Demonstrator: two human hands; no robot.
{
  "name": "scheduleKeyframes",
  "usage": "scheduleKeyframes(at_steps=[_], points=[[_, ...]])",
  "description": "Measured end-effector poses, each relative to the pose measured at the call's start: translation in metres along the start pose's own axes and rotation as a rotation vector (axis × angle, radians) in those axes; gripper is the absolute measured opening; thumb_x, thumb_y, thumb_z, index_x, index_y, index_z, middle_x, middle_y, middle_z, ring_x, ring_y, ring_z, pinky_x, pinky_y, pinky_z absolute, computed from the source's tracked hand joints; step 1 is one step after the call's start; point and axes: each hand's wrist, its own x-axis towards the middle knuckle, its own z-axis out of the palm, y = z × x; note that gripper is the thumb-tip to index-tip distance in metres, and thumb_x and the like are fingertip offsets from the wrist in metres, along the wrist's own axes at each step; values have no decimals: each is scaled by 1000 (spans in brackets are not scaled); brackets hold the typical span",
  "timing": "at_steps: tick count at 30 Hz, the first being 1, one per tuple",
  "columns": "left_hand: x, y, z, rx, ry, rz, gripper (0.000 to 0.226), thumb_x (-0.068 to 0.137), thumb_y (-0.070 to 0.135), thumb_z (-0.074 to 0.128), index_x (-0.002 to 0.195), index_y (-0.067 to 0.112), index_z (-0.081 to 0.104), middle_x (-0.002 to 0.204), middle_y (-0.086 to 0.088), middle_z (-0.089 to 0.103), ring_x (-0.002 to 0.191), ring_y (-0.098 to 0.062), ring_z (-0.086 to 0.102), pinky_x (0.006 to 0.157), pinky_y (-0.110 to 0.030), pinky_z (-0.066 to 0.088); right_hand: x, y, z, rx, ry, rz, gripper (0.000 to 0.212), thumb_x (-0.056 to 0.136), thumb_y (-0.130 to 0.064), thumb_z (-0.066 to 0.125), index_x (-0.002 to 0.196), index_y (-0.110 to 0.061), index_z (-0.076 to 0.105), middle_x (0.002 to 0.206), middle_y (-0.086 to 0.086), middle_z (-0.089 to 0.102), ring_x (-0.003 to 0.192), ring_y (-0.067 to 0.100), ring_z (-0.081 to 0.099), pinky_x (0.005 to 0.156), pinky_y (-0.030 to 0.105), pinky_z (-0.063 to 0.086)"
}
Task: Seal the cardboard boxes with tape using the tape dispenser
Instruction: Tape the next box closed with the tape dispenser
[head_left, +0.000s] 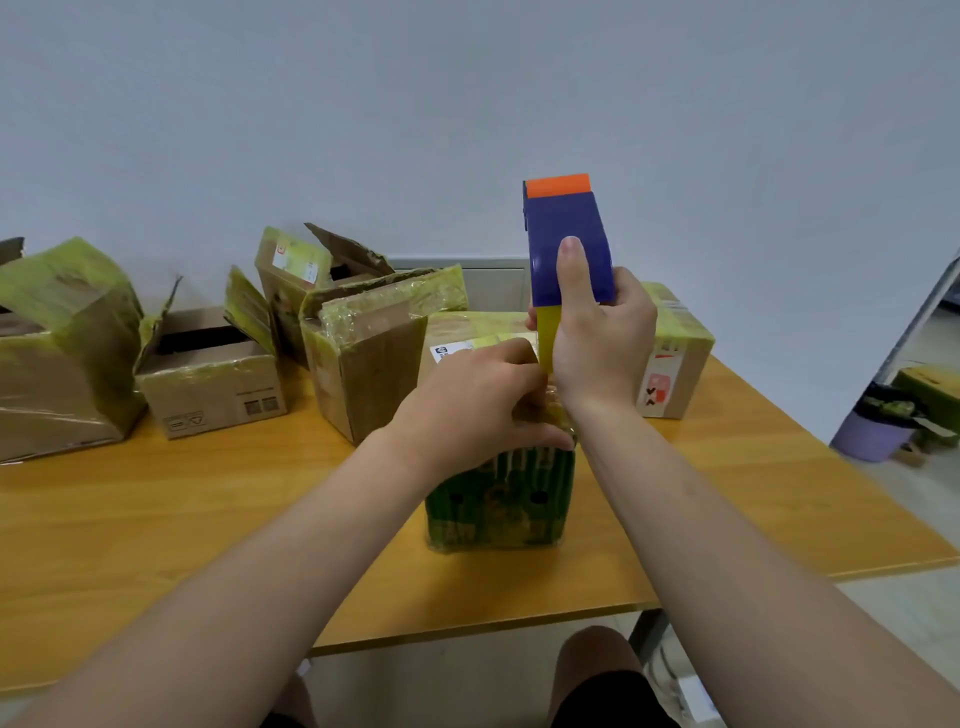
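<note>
A small green printed box (501, 499) wrapped in yellowish tape stands on the wooden table (156, 530) in front of me. My left hand (478, 400) presses on its top, fingers curled over the tape end. My right hand (597, 332) grips a blue tape dispenser (566, 234) with an orange tip, held upright above the box. A yellow strip of tape (547, 338) runs down from the dispenser to the box top.
Several taped cardboard boxes stand at the table's back: a big crumpled one (62, 343) at far left, an open one (213, 379), a tall one (363, 353), a sealed one (675, 358) at right. A purple bin (878, 431) sits on the floor at right.
</note>
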Motion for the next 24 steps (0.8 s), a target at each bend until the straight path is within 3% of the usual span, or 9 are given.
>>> scheduleKeyframes(at_steps=[4, 8, 11, 14, 17, 21, 24], points=[[-15, 3, 16, 281, 278, 23, 49, 83, 63, 72, 91, 14, 72, 90, -2, 69, 78, -16, 58, 59, -29, 50, -6, 6, 11, 40, 2, -22, 38, 88, -63, 61, 90, -25, 65, 85, 0, 73, 77, 28, 73, 70, 51, 62], [-24, -10, 9, 132, 267, 68, 46, 82, 66, 67, 83, 20, 70, 83, 5, 68, 70, -13, 59, 57, -30, 54, -2, 13, 13, 36, -63, -23, 53, 86, -66, 60, 90, -14, 69, 81, 8, 73, 74, 35, 71, 68, 56, 60], [-29, -28, 7, -84, 253, 79, 36, 84, 57, 74, 86, 21, 79, 89, 7, 73, 78, -10, 67, 66, -35, 60, -1, 17, 15, 36, -99, -37, 56, 87, -65, 59, 92, -10, 69, 80, 10, 72, 72, 36, 71, 68, 56, 60], [-41, -32, 29, -219, 431, 57, 29, 86, 44, 82, 89, 15, 83, 94, 2, 78, 88, -10, 72, 74, -34, 61, -5, 19, 19, 8, -125, -60, 55, 87, -64, 56, 95, -11, 70, 80, 6, 73, 71, 29, 73, 66, 46, 62], [-51, -29, 50, -305, 605, -26, 25, 88, 40, 81, 94, 16, 84, 102, 4, 80, 105, -9, 72, 92, -42, 56, -8, 19, 20, -33, -170, -99, 57, 87, -65, 53, 97, -12, 70, 80, 2, 74, 71, 23, 73, 64, 37, 61], [-59, -21, 70, -592, 772, -318, 30, 102, 39, 60, 103, 16, 78, 121, 0, 73, 127, -20, 63, 108, -51, 48, -9, 20, 19, -49, -202, -136, 47, 95, -54, 55, 85, -11, 69, 71, 3, 70, 62, 26, 70, 60, 46, 59], [-62, -16, 77, -820, 754, -454, 54, 110, 46, 32, 113, 8, 70, 144, -5, 61, 146, -19, 46, 122, -36, 34, -9, 21, 18, -35, -214, -142, 39, 98, -46, 57, 86, -11, 69, 72, 0, 69, 62, 25, 69, 59, 50, 58]])
